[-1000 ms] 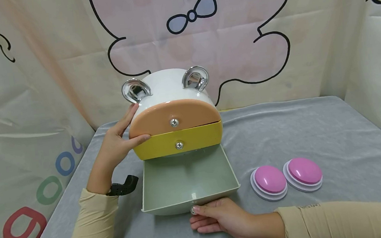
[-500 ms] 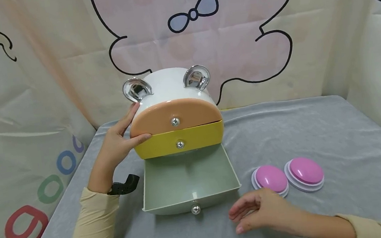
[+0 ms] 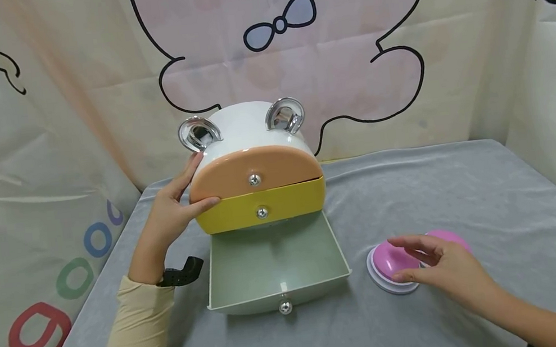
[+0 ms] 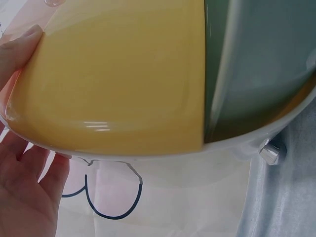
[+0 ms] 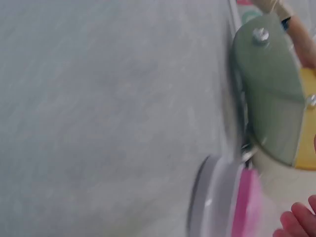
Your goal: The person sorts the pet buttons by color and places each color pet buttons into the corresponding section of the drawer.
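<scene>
A rounded mini chest of drawers [image 3: 247, 123], white with silvery ears, stands on the cloth. Its orange drawer [image 3: 222, 173] and yellow drawer [image 3: 226, 210] are closed, while the green bottom drawer [image 3: 272, 259] is pulled out with nothing in it. My left hand [image 3: 172, 210] holds the chest's left side, thumb on the front and fingers round the edge, as the left wrist view also shows. Over two pink dome buttons on white bases, a nearer one [image 3: 391, 260] and a partly covered one [image 3: 453, 235], hovers my right hand [image 3: 450, 265], its fingers loosely bent around nothing.
A grey cloth [image 3: 488, 191] covers the table. Behind it hangs a cream backdrop [image 3: 114, 111] with cartoon outlines, and side sheets close in left and right. The green drawer's silver knob [image 3: 285, 307] juts toward the front.
My right hand has let go of the green drawer's knob and moved right to the pink buttons. The drawer stays out; my left hand keeps its hold on the chest.
</scene>
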The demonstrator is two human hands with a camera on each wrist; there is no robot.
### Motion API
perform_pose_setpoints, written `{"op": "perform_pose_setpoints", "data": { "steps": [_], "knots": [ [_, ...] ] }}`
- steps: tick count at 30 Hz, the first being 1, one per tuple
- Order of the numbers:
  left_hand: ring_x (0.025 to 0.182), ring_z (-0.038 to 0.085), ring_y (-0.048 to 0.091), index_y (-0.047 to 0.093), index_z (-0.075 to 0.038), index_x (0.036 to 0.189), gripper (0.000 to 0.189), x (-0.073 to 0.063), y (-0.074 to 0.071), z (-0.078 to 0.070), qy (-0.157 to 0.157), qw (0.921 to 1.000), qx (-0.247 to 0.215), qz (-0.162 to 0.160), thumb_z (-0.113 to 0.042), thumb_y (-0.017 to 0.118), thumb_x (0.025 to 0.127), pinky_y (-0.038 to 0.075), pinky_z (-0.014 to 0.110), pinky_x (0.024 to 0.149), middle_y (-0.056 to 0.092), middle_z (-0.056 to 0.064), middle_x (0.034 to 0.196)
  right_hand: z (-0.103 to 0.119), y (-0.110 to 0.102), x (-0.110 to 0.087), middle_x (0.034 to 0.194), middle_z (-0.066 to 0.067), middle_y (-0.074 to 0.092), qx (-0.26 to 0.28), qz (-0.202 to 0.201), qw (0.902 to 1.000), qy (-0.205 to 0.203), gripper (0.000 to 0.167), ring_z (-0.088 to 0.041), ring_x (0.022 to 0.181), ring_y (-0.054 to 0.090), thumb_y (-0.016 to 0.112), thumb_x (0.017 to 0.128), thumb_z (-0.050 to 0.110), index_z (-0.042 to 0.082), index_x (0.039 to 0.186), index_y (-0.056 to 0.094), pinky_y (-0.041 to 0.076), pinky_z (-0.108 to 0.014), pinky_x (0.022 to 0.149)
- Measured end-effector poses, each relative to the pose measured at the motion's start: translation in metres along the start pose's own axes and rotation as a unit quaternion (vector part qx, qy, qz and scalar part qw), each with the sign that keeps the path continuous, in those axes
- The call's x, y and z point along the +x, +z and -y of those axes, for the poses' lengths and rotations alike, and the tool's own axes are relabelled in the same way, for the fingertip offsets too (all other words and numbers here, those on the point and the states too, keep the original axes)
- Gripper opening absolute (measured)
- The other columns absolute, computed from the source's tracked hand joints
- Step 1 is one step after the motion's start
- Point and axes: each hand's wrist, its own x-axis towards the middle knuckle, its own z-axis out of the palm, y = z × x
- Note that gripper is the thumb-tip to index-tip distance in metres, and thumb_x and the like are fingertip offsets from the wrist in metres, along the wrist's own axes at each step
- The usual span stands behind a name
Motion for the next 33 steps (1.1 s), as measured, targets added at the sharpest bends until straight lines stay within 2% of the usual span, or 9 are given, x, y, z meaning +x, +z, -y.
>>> {"op": "perform_pose_setpoints", "data": {
  "steps": [5,13,19,21,23,26,29,33],
  "knots": [
    [0.154,0.014,0.022,0.033,-0.052,0.148,0.081,0.0,0.001,0.001,-0.001,1.0,0.001,-0.003,-0.031,0.079,0.085,0.025,0.059,0.122,0.024,-0.017,0.163,-0.011,0.001,0.008,0.137,-0.005,0.064,-0.014,-0.002,0.9999,-0.007,0.065,0.031,0.11,0.04,0.086,0.077,0.037,0.018,0.135,0.063,0.038,0.006,0.088],
    [0.154,0.016,0.021,0.033,-0.051,0.149,0.082,0.001,0.001,-0.001,-0.001,1.0,0.0,0.001,-0.031,0.08,0.085,0.025,0.06,0.122,0.023,-0.015,0.164,-0.026,0.007,0.017,0.141,-0.021,0.058,0.04,0.026,0.9985,-0.026,0.078,0.031,0.11,0.038,0.089,0.073,0.021,-0.002,0.139,0.054,0.04,0.005,0.089],
    [0.155,0.017,0.02,0.032,-0.049,0.15,0.083,0.001,0.0,-0.001,0.002,1.0,-0.001,0.001,-0.028,0.08,0.085,0.025,0.062,0.121,0.023,-0.014,0.164,-0.033,0.009,0.02,0.139,-0.025,0.057,-0.016,0.028,0.999,-0.032,0.086,0.026,0.105,0.044,0.091,0.069,0.021,-0.003,0.141,0.051,0.047,-0.003,0.082],
    [0.155,0.017,0.02,0.032,-0.048,0.151,0.083,0.0,0.0,-0.001,0.003,1.0,-0.003,0.004,-0.026,0.079,0.086,0.024,0.062,0.121,0.022,-0.014,0.164,-0.034,0.01,0.02,0.138,-0.025,0.058,-0.035,0.026,0.9986,-0.03,0.087,0.021,0.103,0.05,0.092,0.068,0.023,-0.003,0.141,0.051,0.05,-0.007,0.08],
    [0.155,0.017,0.019,0.032,-0.048,0.15,0.083,0.001,0.0,-0.001,0.004,1.0,-0.005,0.005,-0.026,0.079,0.086,0.023,0.062,0.121,0.022,-0.015,0.164,-0.033,0.01,0.019,0.137,-0.025,0.059,-0.044,0.02,0.9986,-0.022,0.088,0.01,0.104,0.058,0.092,0.067,0.025,-0.002,0.141,0.052,0.051,-0.009,0.078],
    [0.155,0.017,0.019,0.032,-0.049,0.15,0.083,0.001,0.001,0.0,0.001,1.0,-0.002,0.007,-0.027,0.079,0.086,0.023,0.063,0.121,0.022,-0.015,0.164,-0.028,0.01,0.018,0.137,-0.026,0.059,-0.047,0.006,0.9989,-0.008,0.089,-0.017,0.112,0.067,0.093,0.066,0.029,0.001,0.141,0.053,0.052,-0.011,0.077],
    [0.155,0.017,0.02,0.032,-0.05,0.15,0.083,0.001,0.001,0.0,-0.002,1.0,0.002,0.008,-0.029,0.079,0.086,0.024,0.063,0.121,0.022,-0.015,0.164,-0.016,0.006,0.018,0.142,-0.026,0.055,-0.044,-0.004,0.999,-0.001,0.087,-0.04,0.123,0.061,0.091,0.069,0.033,0.006,0.142,0.054,0.055,-0.016,0.079],
    [0.155,0.017,0.02,0.032,-0.049,0.15,0.083,0.001,0.001,0.0,-0.003,1.0,0.003,0.005,-0.028,0.08,0.085,0.024,0.063,0.121,0.022,-0.015,0.164,0.012,-0.004,0.025,0.147,-0.019,0.053,-0.037,-0.022,0.9989,-0.018,0.08,-0.042,0.129,0.056,0.088,0.073,0.038,0.016,0.143,0.055,0.055,-0.016,0.083]
  ]
}}
